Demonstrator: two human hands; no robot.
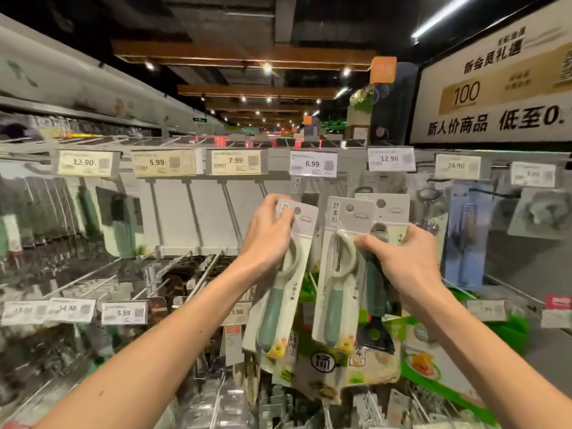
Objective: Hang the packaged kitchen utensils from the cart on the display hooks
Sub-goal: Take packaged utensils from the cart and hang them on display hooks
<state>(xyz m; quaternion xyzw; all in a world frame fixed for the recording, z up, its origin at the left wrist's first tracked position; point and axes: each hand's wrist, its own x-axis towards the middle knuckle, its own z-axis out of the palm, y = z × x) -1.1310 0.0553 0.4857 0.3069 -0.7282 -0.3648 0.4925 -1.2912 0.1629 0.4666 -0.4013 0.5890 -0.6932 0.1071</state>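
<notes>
My left hand (268,235) grips the top of one carded peeler (280,301) with a pale green handle, held up just below the 6.99 price tag (313,164). My right hand (402,258) holds two or three more packaged utensils fanned out: a matching green peeler (337,292) in front and a dark green tool (376,292) behind it. The cards' hang holes sit near their top edges. Bare display hooks (230,209) run out from the white back panel to the left of my left hand.
Price tags line the upper rail: 12.90, 5.99, 7.99 (236,161), 6.99, 12.90, 24.90. Hanging goods fill the far left and right (464,236). A lower row of hooks (185,274) carries dark items. Green packaged goods (427,363) lie below my hands.
</notes>
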